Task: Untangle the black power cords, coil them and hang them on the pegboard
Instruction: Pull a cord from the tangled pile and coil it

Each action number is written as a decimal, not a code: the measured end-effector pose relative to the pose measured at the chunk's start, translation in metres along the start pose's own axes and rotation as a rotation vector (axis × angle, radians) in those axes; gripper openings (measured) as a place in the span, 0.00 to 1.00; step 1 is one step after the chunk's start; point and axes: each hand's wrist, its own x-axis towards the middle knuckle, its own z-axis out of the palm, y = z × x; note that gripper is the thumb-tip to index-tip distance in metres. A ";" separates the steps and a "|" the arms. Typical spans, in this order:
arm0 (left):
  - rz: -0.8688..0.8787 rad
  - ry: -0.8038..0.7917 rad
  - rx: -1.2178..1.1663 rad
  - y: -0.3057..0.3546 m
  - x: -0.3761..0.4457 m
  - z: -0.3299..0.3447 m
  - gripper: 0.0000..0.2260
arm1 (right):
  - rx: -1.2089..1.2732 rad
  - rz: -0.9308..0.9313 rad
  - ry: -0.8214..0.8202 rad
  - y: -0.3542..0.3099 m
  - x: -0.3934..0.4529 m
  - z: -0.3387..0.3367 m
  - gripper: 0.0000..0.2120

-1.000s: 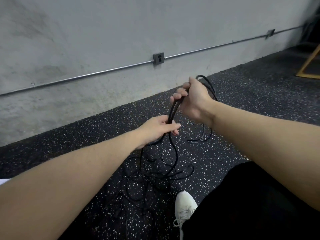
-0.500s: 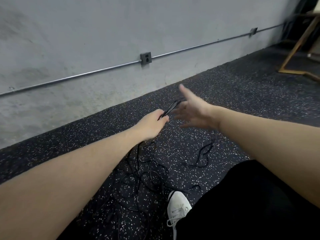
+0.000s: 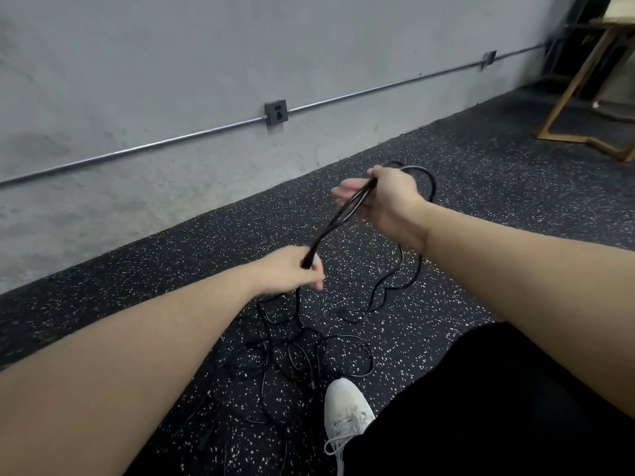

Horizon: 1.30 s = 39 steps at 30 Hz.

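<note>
So the person is down low over a speckled black rubber floor, both bare arms stretched out in front. The left hand has its fingers curled round a bunch of black cord strands, gripping them low down. From there the black power cords run up at a slant to the right hand, which holds them higher up, thumb over the top and the fingers loosely wrapped, their tips sticking out to the left. A loop of cord arcs out behind the right hand and drops back down to the floor.

The rest of the cords are a messy tangle lying on the floor under the left hand, right in front of a white sneaker. Black trousers fill the lower right.

Behind it all is a grey wall with a metal conduit running along it through an outlet box. A wooden frame stands off at the far right.
</note>
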 end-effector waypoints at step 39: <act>0.003 -0.185 0.001 -0.003 -0.007 0.028 0.11 | -0.393 -0.075 -0.104 0.011 0.006 -0.023 0.15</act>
